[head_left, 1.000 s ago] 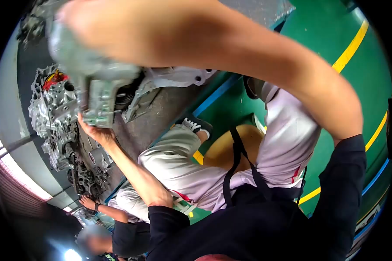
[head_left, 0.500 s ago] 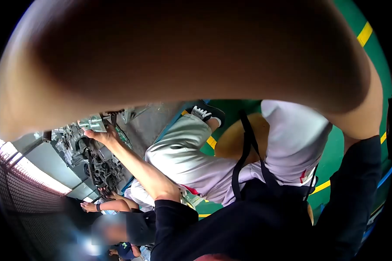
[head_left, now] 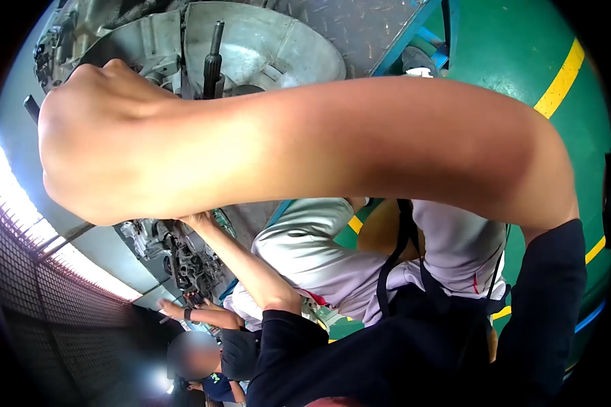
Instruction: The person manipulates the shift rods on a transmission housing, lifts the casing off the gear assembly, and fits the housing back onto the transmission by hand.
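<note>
My right forearm crosses the view close to the camera. My right hand (head_left: 98, 146) is curled into a fist, its fingers turned away from me. A dark rod end (head_left: 31, 107) shows beside the knuckles; I cannot tell whether it is in the fist. Just behind lies a large grey metal bell-shaped housing (head_left: 271, 44), with a dark splined shaft (head_left: 213, 64) standing up out of it. Below my right wrist, a small part of my left hand (head_left: 195, 219) shows, its fingers hidden behind the right arm. Metal gearbox parts (head_left: 193, 261) lie near it.
A co-worker's hand (head_left: 173, 311) reaches toward the gearbox parts at lower left. The steel bench top (head_left: 349, 27) has a blue frame (head_left: 404, 34). Mesh fencing (head_left: 20, 271) stands at left. Yellow lines (head_left: 562, 80) mark the green floor (head_left: 495, 47).
My right arm, which covered the top of the view, now sits lower, uncovering the housing and shaft. My left hand, seen earlier at a silvery metal part, is now mostly hidden.
</note>
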The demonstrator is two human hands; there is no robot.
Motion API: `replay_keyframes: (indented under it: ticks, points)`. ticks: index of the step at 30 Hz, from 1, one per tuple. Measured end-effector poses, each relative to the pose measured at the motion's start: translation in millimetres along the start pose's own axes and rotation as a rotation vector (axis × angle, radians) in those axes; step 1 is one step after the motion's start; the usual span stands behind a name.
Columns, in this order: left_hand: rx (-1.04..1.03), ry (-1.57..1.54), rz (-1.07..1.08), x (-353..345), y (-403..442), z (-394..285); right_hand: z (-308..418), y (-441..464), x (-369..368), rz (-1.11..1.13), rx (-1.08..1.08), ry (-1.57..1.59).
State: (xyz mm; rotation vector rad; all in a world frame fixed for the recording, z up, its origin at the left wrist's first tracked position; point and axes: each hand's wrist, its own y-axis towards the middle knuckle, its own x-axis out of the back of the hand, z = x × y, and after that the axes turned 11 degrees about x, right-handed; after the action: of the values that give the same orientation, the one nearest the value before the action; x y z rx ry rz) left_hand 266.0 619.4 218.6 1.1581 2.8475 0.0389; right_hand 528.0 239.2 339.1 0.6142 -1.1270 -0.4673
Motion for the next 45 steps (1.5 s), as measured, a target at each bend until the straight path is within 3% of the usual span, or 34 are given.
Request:
replay_keyframes:
  ticks: [1,3,4,8,11,15,17,20,24,26,33,36,45]
  points:
    - [-0.002,0.009,-0.002,-1,1,1,-1,1,-1,-0.006,0.003,0.002]
    - [-0.010,0.023,0.000,-3,2,1,-3,2,-4,0.075,-0.102,0.346]
    - [-0.012,0.031,0.000,-3,2,1,-2,4,-4,0.027,-0.043,0.138]
    - [-0.029,0.062,-0.007,-6,0,2,-2,7,-1,0.001,-0.083,0.157]
    - [-0.050,0.078,-0.018,-1,0,4,-1,8,-8,-0.040,-0.015,-0.022]
    - [-0.071,0.090,-0.024,4,4,9,-2,13,-18,-0.194,-0.025,-0.018]
    - [-0.098,0.111,-0.009,5,8,12,-4,14,-15,-0.237,-0.133,0.337]
    - [-0.156,0.177,0.009,14,14,12,-2,11,-7,-0.230,-0.087,0.106]
    - [-0.213,0.264,0.031,6,7,9,-1,12,2,-0.188,-0.099,0.184]
    - [-0.094,0.088,-0.123,-20,-2,2,3,14,3,-0.114,-0.212,0.249]
    - [-0.072,0.073,-0.062,-20,1,0,3,18,6,-0.099,-0.193,0.244]
    - [-0.208,0.209,-0.011,-26,1,-6,-2,18,2,-0.111,-0.182,0.239]
    - [-0.211,0.165,0.032,-24,7,-8,8,7,-5,-0.143,-0.161,0.269]
